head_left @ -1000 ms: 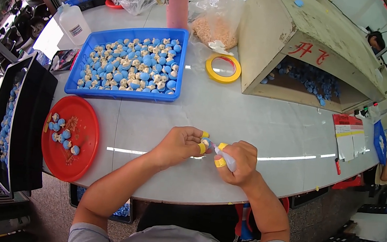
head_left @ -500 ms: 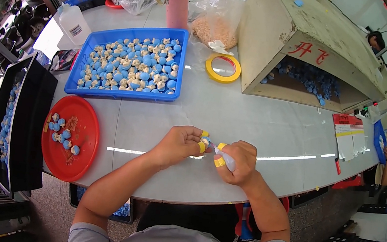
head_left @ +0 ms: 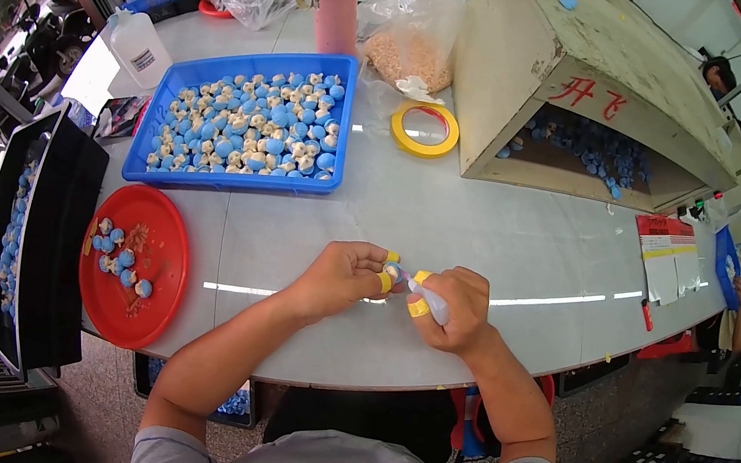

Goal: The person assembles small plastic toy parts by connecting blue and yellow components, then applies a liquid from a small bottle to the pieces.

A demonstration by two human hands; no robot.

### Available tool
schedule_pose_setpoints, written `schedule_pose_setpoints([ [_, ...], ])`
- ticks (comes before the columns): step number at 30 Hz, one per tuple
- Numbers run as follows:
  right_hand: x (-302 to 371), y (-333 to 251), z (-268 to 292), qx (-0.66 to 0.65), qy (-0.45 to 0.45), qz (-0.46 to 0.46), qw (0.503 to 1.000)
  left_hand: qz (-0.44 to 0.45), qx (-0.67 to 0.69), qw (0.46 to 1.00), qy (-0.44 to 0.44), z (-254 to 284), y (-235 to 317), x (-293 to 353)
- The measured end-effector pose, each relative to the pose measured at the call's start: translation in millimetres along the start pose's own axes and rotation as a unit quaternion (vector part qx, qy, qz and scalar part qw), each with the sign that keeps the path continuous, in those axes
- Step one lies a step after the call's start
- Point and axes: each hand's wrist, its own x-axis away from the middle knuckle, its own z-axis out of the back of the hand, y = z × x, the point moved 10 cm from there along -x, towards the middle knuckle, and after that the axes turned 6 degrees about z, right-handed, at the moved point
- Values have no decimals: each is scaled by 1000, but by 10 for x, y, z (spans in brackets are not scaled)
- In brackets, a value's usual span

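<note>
Between the taped thumb and fingertips of my left hand [head_left: 346,278] is a small blue-and-white piece [head_left: 394,272], mostly covered by the fingers. My right hand [head_left: 457,309] is closed around a whitish squeeze bottle [head_left: 432,304], whose thin tip points left and meets or nearly meets the piece. Yellow tape wraps the thumb and a finger of each hand. Behind the hands, a blue tray [head_left: 234,183] holds many similar blue-and-cream pieces. To the left, a red round dish [head_left: 149,318] carries several more pieces and some orange-brown crumbs.
A roll of yellow tape [head_left: 422,151] lies beyond my hands, beside a beige box [head_left: 548,66] with blue pieces inside. A pink bottle [head_left: 334,11] and a bag of orange granules [head_left: 411,57] stand behind. A black crate [head_left: 64,234] is at far left; papers [head_left: 667,266] lie right.
The piece in my left hand appears slightly turned, and the bottle in my right hand has shifted a little left. Both grips stay the same.
</note>
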Motion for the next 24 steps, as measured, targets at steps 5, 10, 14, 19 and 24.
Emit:
schedule_pose_setpoints([
  [5,12,11,104,-24,31,-2,999,-5,14,1000,-5,-14,27,16],
  [10,71,34,240,-40,68,-3,997,14,24,1000,0,11,36,39],
  [14,94,85,335,-24,94,-56,994,27,33,999,10,31,51,42],
  [19,291,315,476,-146,156,-197,957,51,107,993,22,77,41,40],
  [24,766,743,882,-167,194,-370,893,54,123,991,16,108,44,58],
])
